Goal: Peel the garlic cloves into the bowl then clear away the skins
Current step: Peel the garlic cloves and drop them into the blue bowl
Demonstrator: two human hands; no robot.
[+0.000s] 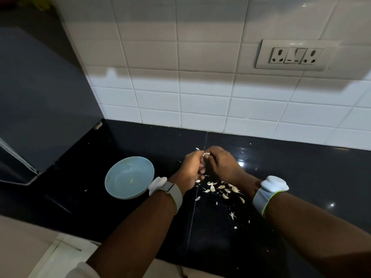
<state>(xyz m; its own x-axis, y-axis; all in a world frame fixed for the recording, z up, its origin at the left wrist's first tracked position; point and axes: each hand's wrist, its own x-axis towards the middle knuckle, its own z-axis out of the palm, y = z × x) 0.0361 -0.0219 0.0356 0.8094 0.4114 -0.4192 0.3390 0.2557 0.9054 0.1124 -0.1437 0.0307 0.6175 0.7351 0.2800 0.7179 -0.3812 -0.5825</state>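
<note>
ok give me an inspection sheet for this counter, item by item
surface: black polished counter, a seam running front to back under the hands
job's things: light blue bowl left of the hands, holding one small pale piece; a garlic clove pinched between both hands
clutter: loose garlic skins piled on the counter below the right hand, more flecks scattered nearer the front edge
grip: left hand and right hand both curled on the clove, held above the counter; a band on each wrist
cables: nothing seen
surroundings: white tiled wall with a socket plate; grey appliance at left
</note>
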